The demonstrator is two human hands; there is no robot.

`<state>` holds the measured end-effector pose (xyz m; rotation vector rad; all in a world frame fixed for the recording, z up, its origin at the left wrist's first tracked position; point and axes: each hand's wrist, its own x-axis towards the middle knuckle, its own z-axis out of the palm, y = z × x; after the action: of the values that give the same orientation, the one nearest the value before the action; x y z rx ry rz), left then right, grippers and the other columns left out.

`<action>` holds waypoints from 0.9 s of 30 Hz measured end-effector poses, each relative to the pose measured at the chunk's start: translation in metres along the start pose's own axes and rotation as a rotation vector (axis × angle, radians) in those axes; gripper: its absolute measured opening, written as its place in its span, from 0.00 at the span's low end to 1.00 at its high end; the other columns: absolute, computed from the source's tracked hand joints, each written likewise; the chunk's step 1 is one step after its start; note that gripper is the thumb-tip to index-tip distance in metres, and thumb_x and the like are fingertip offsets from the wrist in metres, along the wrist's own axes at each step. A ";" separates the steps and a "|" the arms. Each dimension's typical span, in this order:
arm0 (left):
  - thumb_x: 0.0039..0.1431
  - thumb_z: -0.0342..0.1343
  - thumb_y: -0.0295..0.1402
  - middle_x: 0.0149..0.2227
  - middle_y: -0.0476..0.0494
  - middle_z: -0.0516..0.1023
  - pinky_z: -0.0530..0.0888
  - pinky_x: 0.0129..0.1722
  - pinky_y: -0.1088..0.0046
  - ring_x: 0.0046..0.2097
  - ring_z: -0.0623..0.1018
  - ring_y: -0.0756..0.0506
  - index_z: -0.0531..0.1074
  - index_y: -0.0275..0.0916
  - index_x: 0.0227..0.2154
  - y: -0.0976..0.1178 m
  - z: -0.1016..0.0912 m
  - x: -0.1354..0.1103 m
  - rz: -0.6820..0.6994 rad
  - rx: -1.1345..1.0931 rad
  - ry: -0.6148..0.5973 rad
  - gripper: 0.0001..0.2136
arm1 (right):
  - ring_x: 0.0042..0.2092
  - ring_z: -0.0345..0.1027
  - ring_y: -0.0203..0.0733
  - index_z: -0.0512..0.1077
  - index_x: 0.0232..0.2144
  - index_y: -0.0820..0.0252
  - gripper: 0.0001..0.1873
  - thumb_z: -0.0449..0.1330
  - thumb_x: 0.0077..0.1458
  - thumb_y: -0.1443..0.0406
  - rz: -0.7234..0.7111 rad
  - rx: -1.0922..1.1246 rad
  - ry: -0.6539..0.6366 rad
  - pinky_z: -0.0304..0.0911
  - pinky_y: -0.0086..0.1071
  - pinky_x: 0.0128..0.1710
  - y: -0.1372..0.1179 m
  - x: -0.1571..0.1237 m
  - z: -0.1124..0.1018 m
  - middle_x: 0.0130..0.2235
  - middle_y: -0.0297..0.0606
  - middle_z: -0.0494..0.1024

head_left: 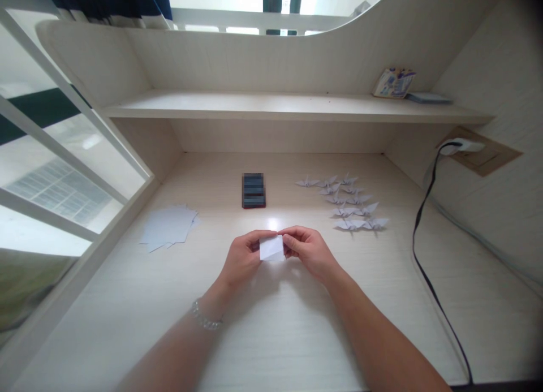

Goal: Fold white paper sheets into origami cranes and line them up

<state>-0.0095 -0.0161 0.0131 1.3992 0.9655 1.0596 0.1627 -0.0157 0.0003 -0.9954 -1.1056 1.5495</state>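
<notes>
A small folded square of white paper (pixel 271 249) is held up between my two hands, over the middle of the desk. My left hand (pixel 246 253) grips its left edge, with the fingers partly tucked behind it. On the other side, my right hand (pixel 309 249) pinches the upper right corner between thumb and fingers. A slanting crease shows on the paper's face. Folded white paper cranes (pixel 354 211), several of them, stand in rows to the right beyond my right hand. To the left lies a loose stack of white paper sheets (pixel 167 227).
A dark phone-like object (pixel 253 190), its face pixelated, lies beyond my hands. A black cable (pixel 418 245) runs from a wall socket (pixel 481 152) down the desk's right side. Above the back is a shelf (pixel 263 104) bearing a small printed box (pixel 393 83).
</notes>
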 end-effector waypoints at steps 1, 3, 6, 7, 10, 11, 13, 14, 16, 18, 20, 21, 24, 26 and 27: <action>0.47 0.62 0.32 0.37 0.43 0.80 0.75 0.38 0.71 0.38 0.79 0.45 0.76 0.38 0.37 -0.001 0.000 0.000 0.002 0.006 0.013 0.12 | 0.26 0.67 0.34 0.75 0.33 0.62 0.13 0.64 0.47 0.59 0.004 0.011 0.003 0.63 0.29 0.27 0.001 0.000 0.000 0.25 0.35 0.74; 0.47 0.63 0.32 0.36 0.43 0.80 0.75 0.37 0.72 0.37 0.79 0.45 0.76 0.37 0.36 -0.002 0.001 0.000 0.009 0.015 0.028 0.12 | 0.26 0.67 0.34 0.75 0.31 0.62 0.13 0.65 0.45 0.58 0.010 0.017 0.007 0.63 0.29 0.27 0.001 0.001 0.001 0.25 0.35 0.74; 0.46 0.63 0.32 0.35 0.43 0.80 0.76 0.36 0.72 0.36 0.79 0.45 0.76 0.37 0.36 -0.003 0.002 -0.002 0.018 0.013 0.049 0.12 | 0.25 0.67 0.34 0.74 0.29 0.62 0.13 0.65 0.44 0.57 0.023 0.014 0.008 0.63 0.29 0.27 0.000 0.000 0.003 0.24 0.34 0.74; 0.46 0.63 0.32 0.35 0.43 0.80 0.76 0.35 0.72 0.36 0.79 0.45 0.75 0.36 0.36 -0.003 0.002 -0.002 0.022 0.015 0.055 0.12 | 0.25 0.67 0.34 0.74 0.29 0.62 0.13 0.65 0.45 0.57 0.031 0.014 0.004 0.63 0.29 0.27 -0.001 -0.001 0.004 0.23 0.34 0.74; 0.47 0.63 0.32 0.36 0.42 0.80 0.76 0.36 0.70 0.37 0.79 0.44 0.76 0.36 0.35 -0.003 0.003 -0.004 0.034 0.039 0.070 0.11 | 0.25 0.67 0.34 0.74 0.29 0.62 0.13 0.65 0.45 0.57 0.039 0.020 -0.008 0.64 0.30 0.27 -0.003 -0.002 0.006 0.24 0.34 0.73; 0.47 0.62 0.32 0.36 0.41 0.80 0.76 0.37 0.69 0.37 0.79 0.43 0.76 0.36 0.35 -0.003 0.003 -0.004 0.036 0.049 0.072 0.11 | 0.25 0.67 0.34 0.74 0.29 0.61 0.13 0.65 0.45 0.58 0.032 0.023 -0.007 0.64 0.30 0.27 -0.003 -0.003 0.006 0.24 0.34 0.74; 0.47 0.62 0.32 0.35 0.41 0.80 0.76 0.37 0.69 0.37 0.79 0.43 0.76 0.37 0.35 -0.003 0.003 -0.004 0.044 0.058 0.072 0.11 | 0.26 0.67 0.34 0.74 0.31 0.61 0.12 0.65 0.45 0.59 0.007 0.024 0.000 0.63 0.29 0.26 -0.003 -0.003 0.006 0.25 0.34 0.74; 0.48 0.62 0.32 0.35 0.41 0.80 0.76 0.37 0.69 0.37 0.79 0.43 0.76 0.37 0.36 -0.003 0.003 -0.004 0.053 0.056 0.070 0.11 | 0.26 0.67 0.34 0.74 0.31 0.61 0.12 0.65 0.45 0.60 -0.006 0.023 0.003 0.63 0.29 0.26 -0.003 -0.003 0.006 0.25 0.34 0.74; 0.48 0.62 0.31 0.36 0.41 0.80 0.75 0.38 0.69 0.37 0.79 0.44 0.77 0.38 0.36 -0.003 0.003 -0.004 0.086 0.054 0.063 0.10 | 0.25 0.67 0.34 0.74 0.31 0.61 0.11 0.65 0.45 0.60 -0.017 0.018 0.004 0.63 0.29 0.26 -0.003 -0.002 0.006 0.24 0.34 0.74; 0.49 0.61 0.30 0.36 0.42 0.79 0.75 0.38 0.69 0.37 0.78 0.45 0.77 0.38 0.35 -0.003 0.002 -0.004 0.128 0.064 0.055 0.09 | 0.25 0.67 0.34 0.74 0.29 0.62 0.10 0.65 0.45 0.61 -0.012 0.020 0.001 0.63 0.29 0.25 -0.003 -0.001 0.006 0.23 0.34 0.74; 0.49 0.61 0.28 0.36 0.42 0.79 0.74 0.39 0.70 0.38 0.78 0.45 0.77 0.38 0.33 -0.003 0.002 -0.004 0.158 0.080 0.053 0.07 | 0.24 0.67 0.34 0.73 0.29 0.62 0.10 0.65 0.45 0.61 0.000 0.026 -0.004 0.63 0.29 0.25 -0.002 0.000 0.006 0.23 0.34 0.74; 0.49 0.61 0.28 0.36 0.43 0.79 0.74 0.39 0.70 0.38 0.78 0.45 0.77 0.38 0.33 -0.004 0.002 -0.004 0.166 0.082 0.057 0.06 | 0.25 0.67 0.34 0.73 0.29 0.62 0.10 0.65 0.46 0.60 0.005 0.028 -0.008 0.63 0.29 0.26 -0.002 0.000 0.006 0.23 0.34 0.74; 0.49 0.61 0.27 0.35 0.44 0.79 0.74 0.38 0.71 0.37 0.78 0.46 0.77 0.39 0.32 -0.004 0.002 -0.004 0.174 0.061 0.081 0.07 | 0.26 0.69 0.35 0.73 0.30 0.62 0.11 0.64 0.46 0.59 0.004 0.020 -0.016 0.63 0.29 0.26 0.000 0.000 0.006 0.23 0.34 0.74; 0.48 0.60 0.26 0.35 0.44 0.79 0.74 0.36 0.72 0.36 0.78 0.46 0.77 0.39 0.32 -0.005 0.003 -0.004 0.174 0.049 0.101 0.07 | 0.26 0.69 0.35 0.73 0.30 0.61 0.12 0.64 0.47 0.59 -0.009 0.008 -0.016 0.63 0.29 0.27 0.000 0.000 0.007 0.23 0.34 0.74; 0.49 0.60 0.25 0.34 0.45 0.79 0.74 0.35 0.73 0.36 0.78 0.47 0.77 0.39 0.32 -0.005 0.004 -0.004 0.167 0.047 0.112 0.07 | 0.26 0.69 0.35 0.73 0.30 0.61 0.12 0.64 0.47 0.58 -0.019 0.001 -0.014 0.63 0.29 0.27 0.001 0.000 0.007 0.23 0.34 0.74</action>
<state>-0.0066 -0.0210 0.0075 1.4922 0.9723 1.2579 0.1559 -0.0174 0.0015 -0.9720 -1.1208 1.5441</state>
